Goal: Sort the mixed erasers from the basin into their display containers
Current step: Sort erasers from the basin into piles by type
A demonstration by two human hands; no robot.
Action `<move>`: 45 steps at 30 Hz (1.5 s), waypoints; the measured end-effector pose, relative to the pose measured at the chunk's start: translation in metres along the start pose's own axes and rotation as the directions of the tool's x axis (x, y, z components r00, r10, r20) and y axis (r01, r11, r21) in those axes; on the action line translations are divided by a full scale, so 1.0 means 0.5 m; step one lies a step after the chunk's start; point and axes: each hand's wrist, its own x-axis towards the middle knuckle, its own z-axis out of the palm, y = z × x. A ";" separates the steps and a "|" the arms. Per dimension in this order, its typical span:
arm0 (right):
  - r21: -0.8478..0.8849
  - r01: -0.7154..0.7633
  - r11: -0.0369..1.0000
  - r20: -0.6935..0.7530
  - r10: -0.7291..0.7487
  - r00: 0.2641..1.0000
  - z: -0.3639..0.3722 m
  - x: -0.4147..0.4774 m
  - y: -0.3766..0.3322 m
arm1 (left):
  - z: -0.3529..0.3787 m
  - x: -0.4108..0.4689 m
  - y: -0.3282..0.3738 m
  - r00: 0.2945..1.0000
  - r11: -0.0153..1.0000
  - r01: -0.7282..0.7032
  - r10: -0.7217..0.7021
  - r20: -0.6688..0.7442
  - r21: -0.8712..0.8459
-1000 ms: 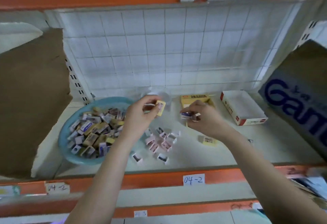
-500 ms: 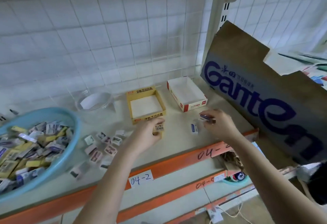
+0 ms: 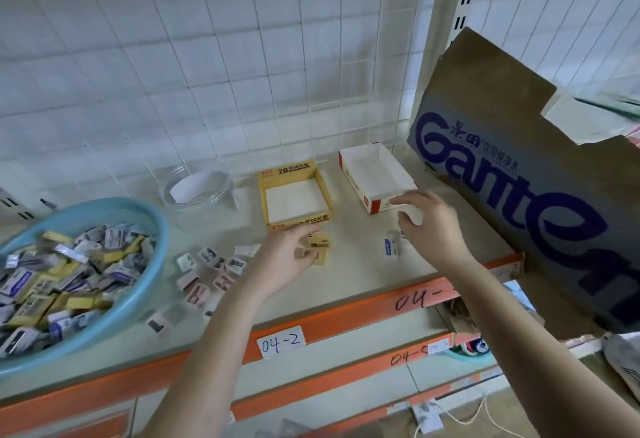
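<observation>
View swung right, off the basin. Left hand (image 3: 287, 259) came down from above the loose pile and put its yellow eraser (image 3: 319, 242) on the shelf, just near of the yellow box (image 3: 294, 174); thumb came off it. Right hand (image 3: 431, 226) dropped its blue-white eraser (image 3: 391, 247) further right on the shelf, then lifted with fingers spread to the near wall of the red-white box (image 3: 379, 205).

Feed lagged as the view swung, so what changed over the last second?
Left hand carried a yellow eraser from beside the basin to the shelf before the yellow box; release unclear. Right hand emptied and lifted, open, toward the white box. Jar and both boxes stayed put.
</observation>
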 end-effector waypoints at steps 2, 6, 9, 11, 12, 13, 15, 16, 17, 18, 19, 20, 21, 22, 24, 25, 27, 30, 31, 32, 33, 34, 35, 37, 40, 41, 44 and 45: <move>0.025 0.073 0.997 -0.079 -0.071 0.994 0.016 0.011 -0.030 | -0.024 -0.012 -0.002 0.999 1.000 -0.008 0.008 -0.043 0.000; 0.103 0.150 0.983 -0.103 -0.140 0.985 0.060 0.027 -0.107 | -0.088 -0.051 -0.012 0.984 1.000 -0.017 0.018 -0.177 0.009; 0.138 0.236 0.962 -0.084 -0.226 0.971 0.102 0.033 -0.174 | -0.147 -0.090 -0.025 0.957 1.000 0.000 0.002 -0.289 0.007; 0.172 0.268 0.948 -0.066 -0.261 0.963 0.135 0.034 -0.222 | -0.185 -0.120 -0.039 0.938 1.000 0.007 0.001 -0.347 0.022; 0.192 0.281 0.940 -0.053 -0.276 0.960 0.151 0.032 -0.247 | -0.202 -0.137 -0.048 0.929 1.000 0.014 -0.003 -0.371 0.027; 0.209 0.303 0.930 -0.047 -0.300 0.953 0.166 0.029 -0.271 | -0.219 -0.155 -0.060 0.920 0.999 0.030 -0.017 -0.392 0.028; 0.241 0.358 0.902 -0.034 -0.361 0.932 0.196 0.021 -0.318 | -0.246 -0.191 -0.088 0.904 0.996 0.083 -0.058 -0.423 0.042; 0.260 0.371 0.891 -0.013 -0.381 0.924 0.209 0.016 -0.340 | -0.258 -0.209 -0.103 0.899 0.992 0.112 -0.078 -0.431 0.054; 0.275 0.375 0.885 0.013 -0.394 0.919 0.222 0.011 -0.363 | -0.269 -0.226 -0.120 0.895 0.989 0.135 -0.094 -0.436 0.063; 0.289 0.377 0.880 0.037 -0.404 0.914 0.235 0.005 -0.384 | -0.278 -0.243 -0.137 0.892 0.986 0.153 -0.110 -0.439 0.064; 0.298 0.379 0.876 0.055 -0.413 0.909 0.248 -0.001 -0.405 | -0.287 -0.260 -0.151 0.888 0.984 0.169 -0.127 -0.441 0.058; 0.302 0.388 0.871 0.066 -0.425 0.903 0.262 -0.008 -0.426 | -0.297 -0.277 -0.167 0.883 0.981 0.189 -0.148 -0.445 0.051; 0.304 0.405 0.862 0.071 -0.444 0.893 0.275 -0.014 -0.446 | -0.307 -0.293 -0.181 0.877 0.977 0.209 -0.166 -0.450 0.046; 0.309 0.420 0.853 0.075 -0.462 0.884 0.289 -0.018 -0.465 | -0.318 -0.309 -0.195 0.871 0.973 0.227 -0.185 -0.456 0.040; 0.325 0.425 0.845 0.101 -0.478 0.873 0.315 -0.025 -0.500 | -0.341 -0.338 -0.221 0.857 0.965 0.260 -0.220 -0.466 0.022; 0.331 0.424 0.843 0.114 -0.482 0.869 0.327 -0.030 -0.516 | -0.354 -0.352 -0.234 0.847 0.959 0.284 -0.243 -0.473 0.017; 0.342 0.429 0.836 0.131 -0.494 0.859 0.351 -0.038 -0.550 | -0.378 -0.375 -0.265 0.821 0.942 0.335 -0.289 -0.491 0.005; 0.365 0.427 0.827 0.161 -0.508 0.846 0.385 -0.043 -0.598 | -0.401 -0.391 -0.322 0.804 0.921 0.390 -0.345 -0.485 -0.008; 0.366 0.425 0.828 0.181 -0.511 0.840 0.396 -0.044 -0.612 | -0.406 -0.394 -0.340 0.804 0.914 0.406 -0.361 -0.473 -0.007; 0.363 0.421 0.831 0.207 -0.513 0.833 0.407 -0.044 -0.624 | -0.410 -0.394 -0.357 0.807 0.908 0.418 -0.378 -0.454 -0.013; 0.358 0.417 0.836 0.237 -0.513 0.825 0.418 -0.046 -0.634 | -0.412 -0.393 -0.369 0.814 0.906 0.424 -0.389 -0.432 -0.017; 0.354 0.408 0.842 0.269 -0.509 0.817 0.428 -0.047 -0.642 | -0.413 -0.391 -0.377 0.822 0.906 0.423 -0.394 -0.412 -0.022; 0.352 0.399 0.847 0.300 -0.505 0.809 0.438 -0.050 -0.649 | -0.414 -0.387 -0.384 0.829 0.908 0.418 -0.392 -0.399 -0.023; 0.335 0.398 0.854 0.347 -0.505 0.790 0.459 -0.054 -0.663 | -0.416 -0.374 -0.388 0.832 0.908 0.418 -0.391 -0.393 -0.017; 0.270 0.437 0.858 0.415 -0.513 0.752 0.478 -0.056 -0.690 | -0.419 -0.352 -0.389 0.804 0.881 0.473 -0.436 -0.404 -0.010; 0.240 0.453 0.859 0.444 -0.512 0.735 0.483 -0.053 -0.701 | -0.419 -0.345 -0.392 0.793 0.868 0.496 -0.452 -0.409 0.001; 0.131 0.473 0.871 0.543 -0.462 0.701 0.501 -0.039 -0.732 | -0.409 -0.332 -0.397 0.759 0.847 0.531 -0.462 -0.459 0.028; 0.098 0.481 0.871 0.566 -0.446 0.693 0.510 -0.034 -0.739 | -0.404 -0.329 -0.399 0.748 0.847 0.530 -0.453 -0.485 0.027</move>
